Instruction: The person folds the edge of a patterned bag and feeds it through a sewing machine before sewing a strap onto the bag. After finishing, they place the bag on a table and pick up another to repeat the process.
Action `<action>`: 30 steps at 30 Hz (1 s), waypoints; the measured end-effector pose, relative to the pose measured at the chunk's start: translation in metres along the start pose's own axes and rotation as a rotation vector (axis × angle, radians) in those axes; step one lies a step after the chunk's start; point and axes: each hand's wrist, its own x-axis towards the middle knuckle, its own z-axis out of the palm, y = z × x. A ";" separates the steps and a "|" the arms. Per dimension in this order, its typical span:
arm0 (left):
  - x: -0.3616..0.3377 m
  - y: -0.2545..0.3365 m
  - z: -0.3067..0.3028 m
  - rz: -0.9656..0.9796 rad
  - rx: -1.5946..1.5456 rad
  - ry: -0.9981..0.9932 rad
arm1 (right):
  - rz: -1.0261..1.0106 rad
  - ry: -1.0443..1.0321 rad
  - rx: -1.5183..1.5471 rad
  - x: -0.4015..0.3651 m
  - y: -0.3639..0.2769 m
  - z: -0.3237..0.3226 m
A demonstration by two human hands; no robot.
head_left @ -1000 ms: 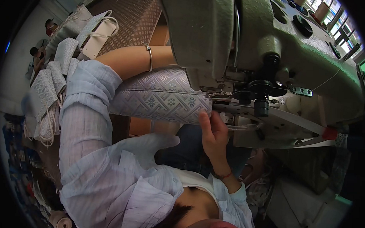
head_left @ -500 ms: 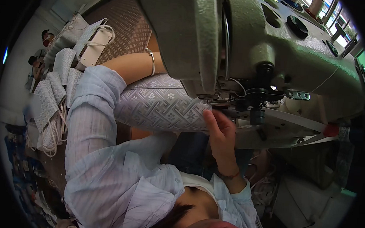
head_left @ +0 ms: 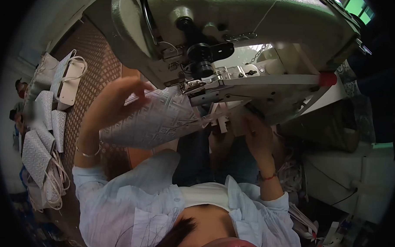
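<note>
A silvery fabric piece with a woven geometric pattern point(head_left: 162, 122) hangs at the sewing machine point(head_left: 200, 54), its upper right corner close under the needle area. My left hand point(head_left: 115, 99), with a metal bangle at the wrist, is raised over the left part of the fabric. Its fingers are bent, with the thumb apart and nothing between them. My right hand point(head_left: 258, 136), wearing a red wrist cord, is below the machine's narrow arm, right of the fabric. Its fingers are smeared by motion, beside a pale strip reaching from the fabric's edge.
At the left lie several patterned pieces with pale cords point(head_left: 40, 148) and a white bag with a handle point(head_left: 69, 86). A brown patterned surface point(head_left: 88, 72) extends behind the fabric. A red part point(head_left: 327, 79) caps the machine's frame at right. Another person point(head_left: 20, 95) is at far left.
The view has shifted right. My left hand has come out from behind the machine head to above the fabric. My right hand has left the fabric's corner and moved below the machine arm.
</note>
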 end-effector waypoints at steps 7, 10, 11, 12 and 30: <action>-0.006 0.067 0.192 0.105 -1.372 -0.205 | 0.003 0.180 -0.325 -0.023 0.057 0.034; 0.039 0.069 0.233 -0.050 -1.775 0.040 | 0.140 0.243 -0.258 -0.036 0.055 0.037; 0.047 0.069 0.247 -0.016 -2.004 0.162 | 0.133 0.247 -0.266 -0.036 0.056 0.040; 0.049 0.073 0.251 0.019 -2.236 0.294 | 0.126 0.277 -0.243 -0.034 0.058 0.042; -0.193 0.003 0.179 -0.238 -0.301 0.996 | 0.186 -0.558 0.880 0.052 -0.071 0.089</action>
